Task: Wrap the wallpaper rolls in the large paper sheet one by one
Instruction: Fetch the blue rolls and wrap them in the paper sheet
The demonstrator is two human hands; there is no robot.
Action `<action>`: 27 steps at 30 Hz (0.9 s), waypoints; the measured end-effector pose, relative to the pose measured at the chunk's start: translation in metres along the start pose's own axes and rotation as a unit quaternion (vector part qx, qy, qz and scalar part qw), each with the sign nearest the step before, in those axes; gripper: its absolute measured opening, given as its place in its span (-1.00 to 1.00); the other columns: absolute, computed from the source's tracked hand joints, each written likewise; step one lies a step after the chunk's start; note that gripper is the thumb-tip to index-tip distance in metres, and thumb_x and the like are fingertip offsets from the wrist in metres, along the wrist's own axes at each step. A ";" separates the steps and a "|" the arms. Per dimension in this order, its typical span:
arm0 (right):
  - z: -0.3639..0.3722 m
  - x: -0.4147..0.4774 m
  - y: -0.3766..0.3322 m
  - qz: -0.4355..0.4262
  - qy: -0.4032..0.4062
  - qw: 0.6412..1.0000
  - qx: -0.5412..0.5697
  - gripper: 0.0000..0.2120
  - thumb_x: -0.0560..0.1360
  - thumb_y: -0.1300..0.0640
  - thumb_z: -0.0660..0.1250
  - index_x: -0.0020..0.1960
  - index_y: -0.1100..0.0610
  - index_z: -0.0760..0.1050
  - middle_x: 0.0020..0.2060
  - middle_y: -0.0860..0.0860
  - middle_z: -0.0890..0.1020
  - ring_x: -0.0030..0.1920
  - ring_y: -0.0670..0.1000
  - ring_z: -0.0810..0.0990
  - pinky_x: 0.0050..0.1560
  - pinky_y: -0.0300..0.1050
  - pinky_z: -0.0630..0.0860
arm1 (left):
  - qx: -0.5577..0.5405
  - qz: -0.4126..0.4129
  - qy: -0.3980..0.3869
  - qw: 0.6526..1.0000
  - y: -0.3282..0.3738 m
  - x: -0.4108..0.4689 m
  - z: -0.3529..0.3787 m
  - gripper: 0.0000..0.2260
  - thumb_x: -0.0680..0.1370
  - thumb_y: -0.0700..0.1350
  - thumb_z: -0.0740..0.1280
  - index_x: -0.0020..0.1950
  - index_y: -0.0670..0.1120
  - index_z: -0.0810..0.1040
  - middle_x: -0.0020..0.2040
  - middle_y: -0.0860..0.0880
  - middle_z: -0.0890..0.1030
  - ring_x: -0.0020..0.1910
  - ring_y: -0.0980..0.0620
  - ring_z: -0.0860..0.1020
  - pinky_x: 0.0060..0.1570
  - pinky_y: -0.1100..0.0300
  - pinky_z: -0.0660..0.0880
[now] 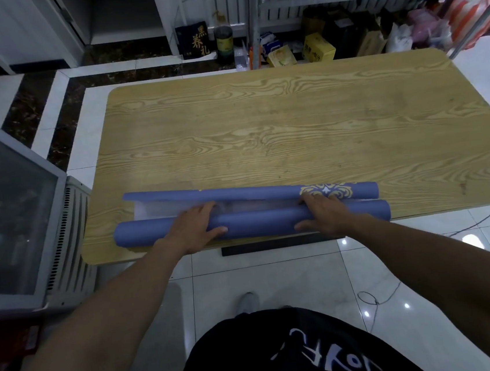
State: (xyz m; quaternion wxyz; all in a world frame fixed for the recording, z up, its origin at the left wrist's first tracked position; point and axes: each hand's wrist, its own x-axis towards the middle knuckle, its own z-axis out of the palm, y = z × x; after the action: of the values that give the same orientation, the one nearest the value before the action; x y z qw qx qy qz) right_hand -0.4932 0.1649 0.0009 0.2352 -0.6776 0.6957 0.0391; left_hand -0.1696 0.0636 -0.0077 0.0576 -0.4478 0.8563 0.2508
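Two blue tubes lie along the counter's (261, 123) near edge: the wallpaper roll (257, 225) and, just behind it, the curled paper sheet (238, 192) showing its pale inner side. The left hand (198, 228) and right hand (322, 212) lie over the roll with fingers almost straight, pressing and not gripping. Rolling forward with equal pressure should keep the ends level. The near edge is very close; beyond there is much room.
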 end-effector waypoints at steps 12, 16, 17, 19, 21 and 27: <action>0.003 0.005 0.004 0.004 -0.037 0.999 -0.017 -0.17 0.31 -0.44 0.32 0.38 0.07 0.34 0.25 0.08 0.42 0.27 0.12 0.38 0.24 0.04 0.31 | 0.051 0.015 -0.010 0.999 0.003 0.011 -0.002 -0.53 0.57 0.17 0.22 0.38 -0.07 0.42 0.22 -0.08 0.45 0.20 -0.07 0.41 0.19 0.03 0.36; -0.004 0.003 0.005 0.008 -0.026 0.999 0.043 -0.48 0.45 -0.28 0.30 0.22 0.05 0.34 0.19 0.03 0.55 0.19 0.09 0.49 0.19 0.04 0.32 | -0.023 0.004 -0.012 1.000 0.000 0.007 -0.003 -0.55 0.53 0.25 0.23 0.32 0.07 0.31 0.25 -0.04 0.53 0.15 -0.09 0.50 0.09 0.00 0.43; -0.005 0.003 0.005 0.006 -0.034 0.999 0.038 -0.52 0.49 -0.25 0.28 0.21 0.07 0.35 0.19 0.02 0.55 0.19 0.09 0.49 0.19 0.04 0.30 | -0.024 0.012 -0.025 0.999 0.000 0.005 -0.002 -0.53 0.50 0.29 0.26 0.29 0.08 0.32 0.24 -0.01 0.52 0.15 -0.06 0.49 0.09 0.02 0.41; -0.006 0.003 0.003 0.006 -0.033 0.999 0.019 -0.56 0.54 -0.21 0.22 0.24 0.08 0.39 0.20 0.04 0.52 0.23 0.09 0.46 0.23 0.04 0.27 | -0.001 0.023 -0.040 0.999 0.001 0.003 0.000 -0.47 0.44 0.31 0.33 0.27 0.06 0.36 0.24 0.03 0.48 0.19 -0.03 0.44 0.12 0.04 0.35; -0.002 0.005 0.002 0.018 -0.007 1.000 0.003 -0.50 0.54 -0.26 0.14 0.27 0.09 0.45 0.20 0.07 0.48 0.27 0.11 0.41 0.28 0.06 0.26 | 0.015 0.025 -0.018 0.999 0.002 0.004 0.003 -0.45 0.44 0.28 0.36 0.28 -0.02 0.42 0.21 -0.01 0.44 0.19 -0.03 0.38 0.11 0.06 0.35; 0.001 0.001 0.001 -0.013 -0.003 1.000 -0.023 -0.15 0.27 -0.46 0.30 0.37 0.07 0.34 0.20 0.04 0.43 0.23 0.09 0.38 0.25 0.05 0.29 | 0.034 0.025 -0.003 0.999 0.002 0.007 -0.002 -0.48 0.52 0.23 0.28 0.35 -0.07 0.44 0.18 -0.07 0.47 0.19 -0.06 0.40 0.15 0.03 0.38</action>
State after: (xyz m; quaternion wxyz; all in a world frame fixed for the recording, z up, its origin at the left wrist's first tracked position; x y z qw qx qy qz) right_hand -0.4940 0.1646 -0.0006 0.2222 -0.6915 0.6852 0.0536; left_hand -0.1754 0.0578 -0.0073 0.0689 -0.4234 0.8752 0.2237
